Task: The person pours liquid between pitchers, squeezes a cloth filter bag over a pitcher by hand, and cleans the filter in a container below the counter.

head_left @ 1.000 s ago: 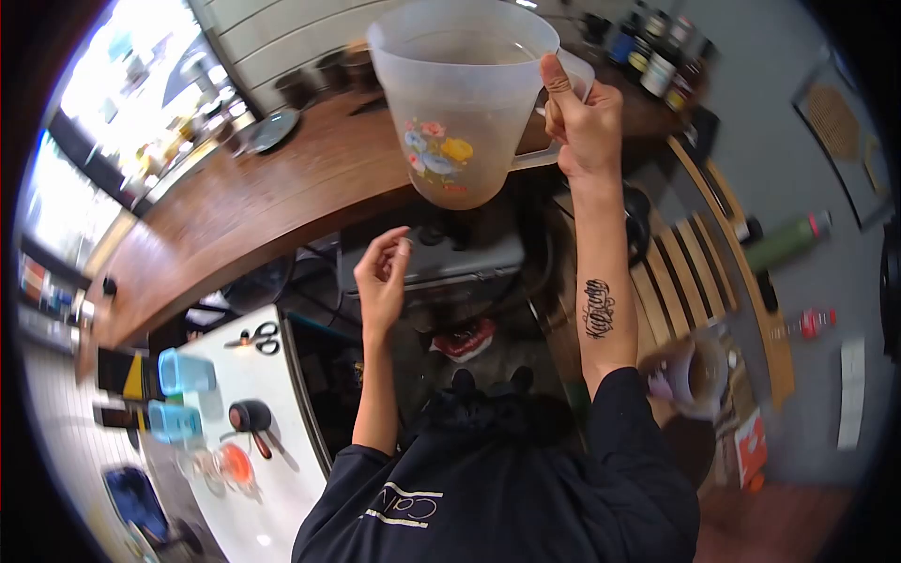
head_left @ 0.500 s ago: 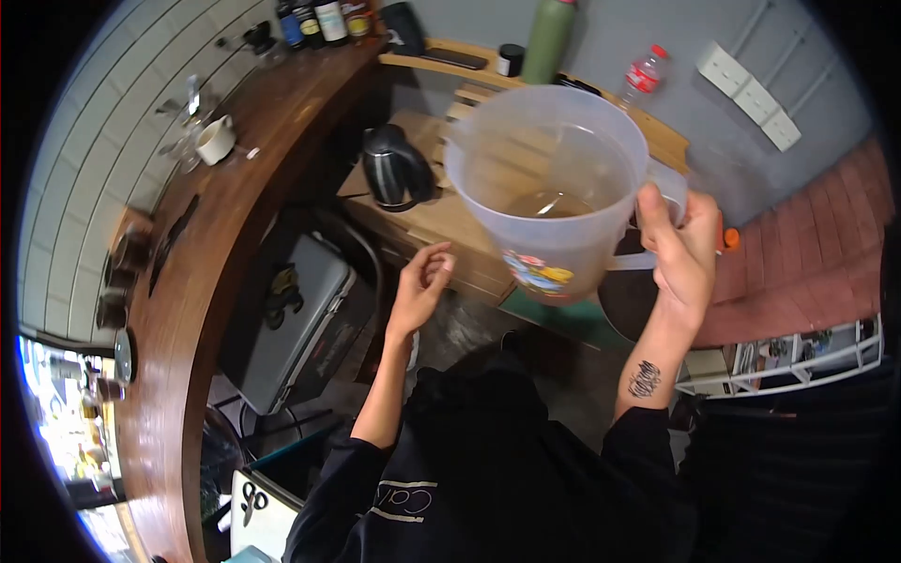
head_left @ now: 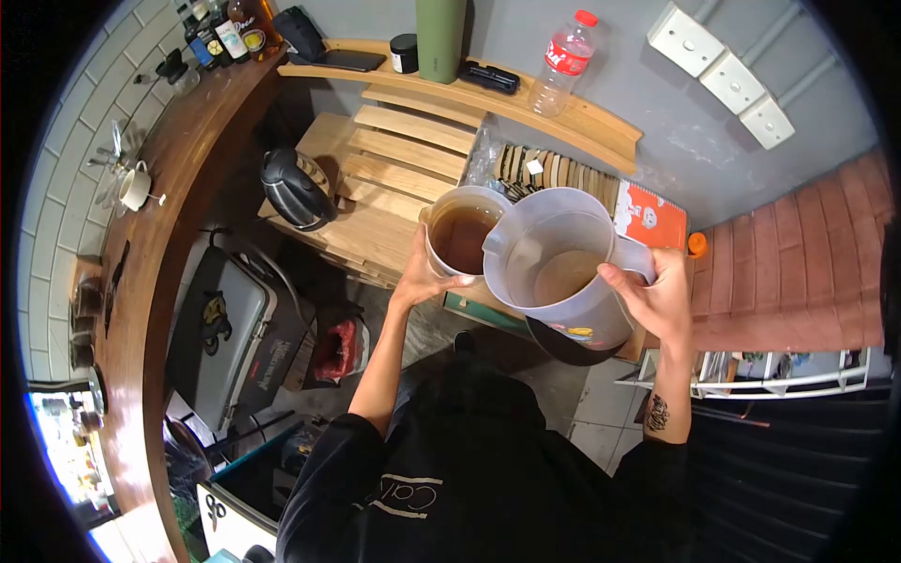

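Note:
A large translucent plastic pitcher point(head_left: 522, 293) with a flower print is held up by its handle in my right hand point(head_left: 657, 296). A little cloudy liquid lies in its bottom. My left hand point(head_left: 424, 272) is closed around the left side of a second container point(head_left: 441, 208), its thumb across the front. This one looks like a smaller plastic pitcher and holds brown, tea-like liquid. The two rims are side by side, with the large pitcher's spout close to the smaller one's right edge. The smaller container's handle, if any, is hidden.
A black electric kettle point(head_left: 296, 190) stands on the slatted wooden table point(head_left: 404, 155). Behind it, a shelf carries a green bottle point(head_left: 439, 42) and a red-capped plastic bottle point(head_left: 561, 70). A dark wooden counter point(head_left: 174, 225) curves along the left. An orange notebook point(head_left: 648, 218) lies at right.
My left hand, free half a second ago, now grips the smaller container of brown liquid. The large pitcher has moved lower in view, beside it. The view has shifted to the right.

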{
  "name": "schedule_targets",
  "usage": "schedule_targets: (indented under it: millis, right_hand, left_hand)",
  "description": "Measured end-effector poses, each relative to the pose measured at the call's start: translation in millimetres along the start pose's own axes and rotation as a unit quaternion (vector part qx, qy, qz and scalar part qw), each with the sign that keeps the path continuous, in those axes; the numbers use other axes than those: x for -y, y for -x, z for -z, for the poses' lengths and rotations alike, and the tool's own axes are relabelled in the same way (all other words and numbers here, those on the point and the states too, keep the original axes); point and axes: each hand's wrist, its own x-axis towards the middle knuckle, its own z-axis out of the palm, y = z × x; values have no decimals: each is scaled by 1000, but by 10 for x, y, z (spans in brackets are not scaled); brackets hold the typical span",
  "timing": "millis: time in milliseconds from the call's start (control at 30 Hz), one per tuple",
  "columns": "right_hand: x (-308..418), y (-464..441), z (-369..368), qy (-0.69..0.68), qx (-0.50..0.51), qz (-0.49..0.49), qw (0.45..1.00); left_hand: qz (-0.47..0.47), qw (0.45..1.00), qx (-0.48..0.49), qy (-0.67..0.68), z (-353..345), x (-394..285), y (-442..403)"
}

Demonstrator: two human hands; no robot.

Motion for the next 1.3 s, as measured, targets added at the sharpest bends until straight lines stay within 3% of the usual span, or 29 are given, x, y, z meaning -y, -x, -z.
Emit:
schedule_targets:
  millis: [67,233,533,767,1300]
  right_hand:
    - [-219,-117,20,0,25,-9,1000]
    - [-350,-371,65,90,112,-31,989]
    - [-305,-628,68,151,166,-23,974]
    - [-262,-671,24,114,158,-43,980]
    - [-134,-726,-26,222,175,-47,958]
  left_hand:
    - [-17,998,11,62,-26,-102,-58]
    - [-28,999,-3,22,19,-5,-81]
    - [-23,1000,-5,-3,57,-3,-42]
    - [-25,1000,7,17,51,-19,-55]
    - [-38,998,-5,48,17,-42,-48]
